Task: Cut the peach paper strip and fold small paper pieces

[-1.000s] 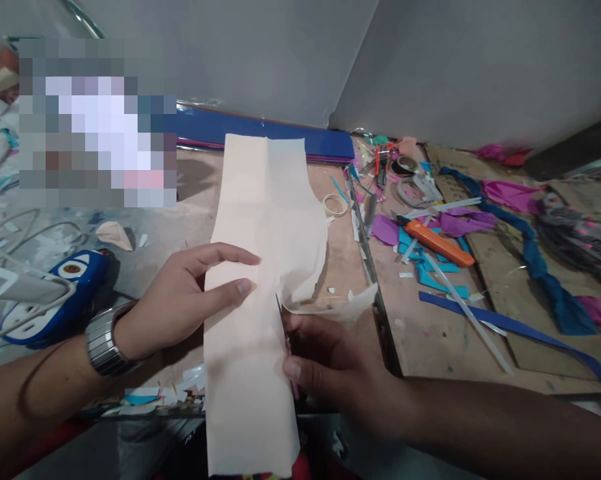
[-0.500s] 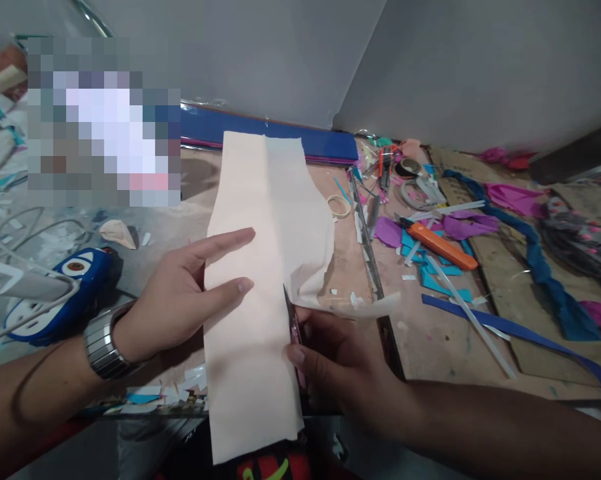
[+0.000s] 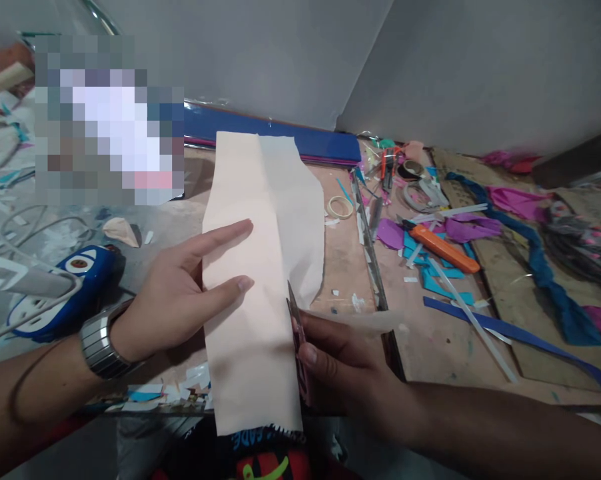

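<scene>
A long cream sheet of paper [image 3: 240,320], creased lengthwise, stretches from the back of the table past its front edge. My left hand [image 3: 180,293] holds its left side, thumb and forefinger spread on top; the other fingers are hidden. My right hand [image 3: 345,367] is closed on small pink-handled scissors [image 3: 300,333] at the sheet's right edge. Their blades point away from me, slightly parted beside the paper. A pale strip of paper [image 3: 375,322] sticks out to the right behind my right hand.
An orange utility knife [image 3: 443,247] lies among coloured scraps on the right, near tape rolls [image 3: 423,193] and a blue strip [image 3: 510,330]. A blue power strip [image 3: 60,290] with cables sits at left. A flat blue pack [image 3: 325,143] lies along the grey wall.
The scissors have drawn back slightly from the sheet and their blades have parted. The sheet's right flap lies flatter, and its near end sits higher in view. My left hand is nearly still.
</scene>
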Demonstrator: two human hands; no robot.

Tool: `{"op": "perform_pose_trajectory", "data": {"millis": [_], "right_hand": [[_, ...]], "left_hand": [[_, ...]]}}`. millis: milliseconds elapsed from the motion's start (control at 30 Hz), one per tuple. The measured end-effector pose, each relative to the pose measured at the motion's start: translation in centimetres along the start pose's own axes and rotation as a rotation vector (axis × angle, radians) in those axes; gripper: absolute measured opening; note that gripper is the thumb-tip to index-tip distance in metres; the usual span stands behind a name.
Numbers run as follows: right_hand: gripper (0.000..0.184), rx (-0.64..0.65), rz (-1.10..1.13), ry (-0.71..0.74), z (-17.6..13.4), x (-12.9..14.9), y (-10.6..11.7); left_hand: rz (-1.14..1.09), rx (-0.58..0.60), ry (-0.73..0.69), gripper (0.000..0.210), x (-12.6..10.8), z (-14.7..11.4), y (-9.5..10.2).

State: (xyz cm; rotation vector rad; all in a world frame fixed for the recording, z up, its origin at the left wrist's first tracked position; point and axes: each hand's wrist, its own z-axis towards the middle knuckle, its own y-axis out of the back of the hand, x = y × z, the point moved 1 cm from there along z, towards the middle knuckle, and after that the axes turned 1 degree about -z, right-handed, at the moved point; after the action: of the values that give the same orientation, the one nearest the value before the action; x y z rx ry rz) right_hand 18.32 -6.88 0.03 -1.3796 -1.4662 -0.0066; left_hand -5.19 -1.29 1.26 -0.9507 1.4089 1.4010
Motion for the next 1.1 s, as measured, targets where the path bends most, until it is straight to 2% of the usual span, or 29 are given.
{"op": "perform_pose_trajectory", "data": {"millis": [233, 467, 700, 967, 1100], "right_hand": [[0.037, 0.018, -0.005, -0.036, 0.0, 0.9, -0.5], [0.028, -0.005, 0.03, 0.075, 0.2, 0.6, -0.2], [0.032, -0.083, 0.032, -0.041, 0.0, 0.4, 0.1], [0.03, -0.11, 0.046, 0.007, 0.0, 0.0, 0.3], [0.034, -0.129, 0.043, -0.028, 0.1, -0.3, 0.6]], "left_hand": [[-0.022, 0.01, 0.002, 0.06, 0.0, -0.1, 0.0], [0.051, 0.022, -0.017, 0.06, -0.2, 0.1, 0.1], [0.081, 0.027, -0.037, 0.06, 0.0, 0.0, 0.1], [0.061, 0.03, -0.009, 0.059, 0.1, -0.2, 0.1], [0.041, 0.027, -0.004, 0.06, 0.2, -0.2, 0.0]]}}
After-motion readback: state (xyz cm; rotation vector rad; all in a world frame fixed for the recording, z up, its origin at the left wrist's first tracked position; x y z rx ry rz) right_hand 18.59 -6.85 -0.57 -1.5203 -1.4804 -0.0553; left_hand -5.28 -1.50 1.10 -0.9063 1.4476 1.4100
